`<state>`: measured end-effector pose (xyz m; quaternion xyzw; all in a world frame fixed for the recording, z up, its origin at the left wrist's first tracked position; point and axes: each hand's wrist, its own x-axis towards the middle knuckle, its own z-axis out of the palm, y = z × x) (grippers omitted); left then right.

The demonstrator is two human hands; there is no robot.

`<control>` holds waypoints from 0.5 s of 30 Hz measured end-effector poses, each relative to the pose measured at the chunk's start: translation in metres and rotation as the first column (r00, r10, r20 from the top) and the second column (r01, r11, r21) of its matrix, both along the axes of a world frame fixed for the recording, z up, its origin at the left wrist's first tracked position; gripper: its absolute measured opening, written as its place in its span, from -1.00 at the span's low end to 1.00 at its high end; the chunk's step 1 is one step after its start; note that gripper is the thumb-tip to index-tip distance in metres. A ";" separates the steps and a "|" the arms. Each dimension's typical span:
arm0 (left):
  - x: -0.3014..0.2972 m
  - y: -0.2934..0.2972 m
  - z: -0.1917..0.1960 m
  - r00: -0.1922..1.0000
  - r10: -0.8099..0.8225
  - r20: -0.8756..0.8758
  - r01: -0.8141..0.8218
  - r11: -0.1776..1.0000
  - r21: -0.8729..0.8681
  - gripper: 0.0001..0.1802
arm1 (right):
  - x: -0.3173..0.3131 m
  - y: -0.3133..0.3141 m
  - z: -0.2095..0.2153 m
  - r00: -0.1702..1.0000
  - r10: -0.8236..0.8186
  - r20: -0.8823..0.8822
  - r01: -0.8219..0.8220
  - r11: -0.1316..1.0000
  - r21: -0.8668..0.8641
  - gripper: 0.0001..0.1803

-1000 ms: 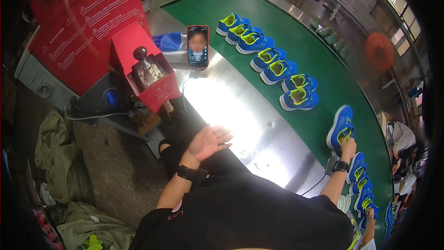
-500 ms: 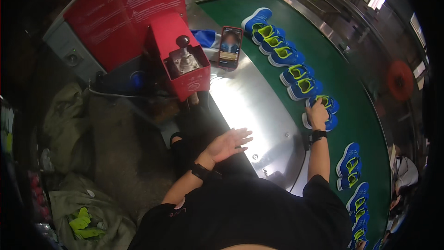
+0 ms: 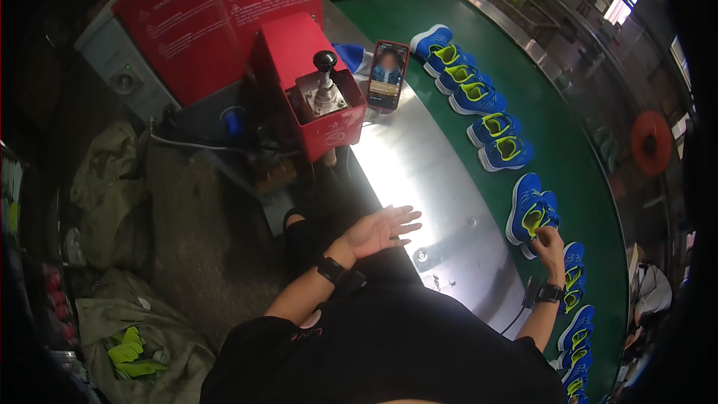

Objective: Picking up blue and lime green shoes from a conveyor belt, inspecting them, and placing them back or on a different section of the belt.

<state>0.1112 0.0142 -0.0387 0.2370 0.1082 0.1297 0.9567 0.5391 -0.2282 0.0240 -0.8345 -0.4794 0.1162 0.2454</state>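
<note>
A boxy red machine (image 3: pixel 318 105) stands left of a glossy phone (image 3: pixel 387 75). The left hand (image 3: pixel 378 230) lies flat, grip spread, on the polished steel bench (image 3: pixel 419 172). The right hand (image 3: pixel 548 239) pinches a blue mesh sneaker (image 3: pixel 527 206) on the green belt (image 3: pixel 553 112).

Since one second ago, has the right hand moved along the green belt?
Cannot tell for sure: the head camera turned. The right hand grips a blue shoe on the green belt now, as in the earliest picture.
</note>
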 end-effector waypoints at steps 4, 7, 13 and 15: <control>-0.004 -0.006 0.008 1.000 -0.019 -0.007 0.019 1.000 -0.009 -0.30 | 0.001 0.001 0.005 0.907 -0.421 0.014 0.421 0.906 -0.040 -0.51; -0.004 -0.011 0.010 1.000 -0.017 -0.006 0.017 1.000 -0.022 -0.30 | 0.014 0.019 -0.011 0.882 -0.401 0.246 0.467 0.814 -0.345 -0.37; -0.002 -0.020 0.001 1.000 0.020 0.013 -0.019 0.999 -0.026 -0.30 | 0.047 0.006 -0.027 0.805 -0.552 0.217 0.587 0.794 -0.158 -0.50; -0.002 -0.019 -0.001 0.999 0.034 -0.001 -0.034 0.998 -0.045 -0.31 | 0.041 0.008 -0.010 0.801 -0.574 0.167 0.589 0.806 -0.054 -0.57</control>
